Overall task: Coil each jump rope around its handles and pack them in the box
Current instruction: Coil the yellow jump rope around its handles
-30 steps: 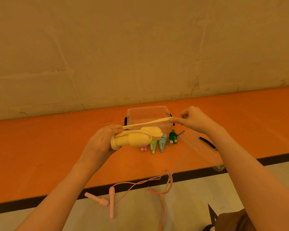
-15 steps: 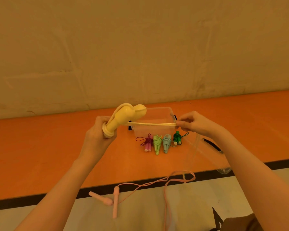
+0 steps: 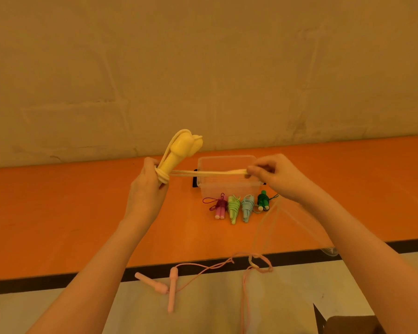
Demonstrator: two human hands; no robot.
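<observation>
Fingers, left: I saw my left hand (image 3: 147, 186) curled tight round the lower end of the yellow handles (image 3: 179, 151), which stood tilted up and to the right, their fat ends above the hand.
Fingers, right: my right hand (image 3: 279, 175) pinched the yellow rope (image 3: 210, 173) between thumb and fingertips, the other fingers curled in.
Yellow rope: it ran taut as a doubled strand from a few turns wound round the handles just at my left hand across to my right; a loop of it also passed over the handles' tops.
Slack: from my right hand the pale rope hung down toward the floor; I could not tell where it ended.
Box: the clear box (image 3: 227, 186) stood on the orange surface (image 3: 58, 208) behind the taut strand, between my two hands.
Coiled ropes: four bundles lay in a row just in front of the box: magenta (image 3: 219, 208), light green (image 3: 233, 208), light blue (image 3: 247, 207), dark green (image 3: 262, 201).
Pink rope: the pink jump rope (image 3: 171, 288) lay uncoiled on the pale floor nearest me, its two handles touching, its cord trailing right.
</observation>
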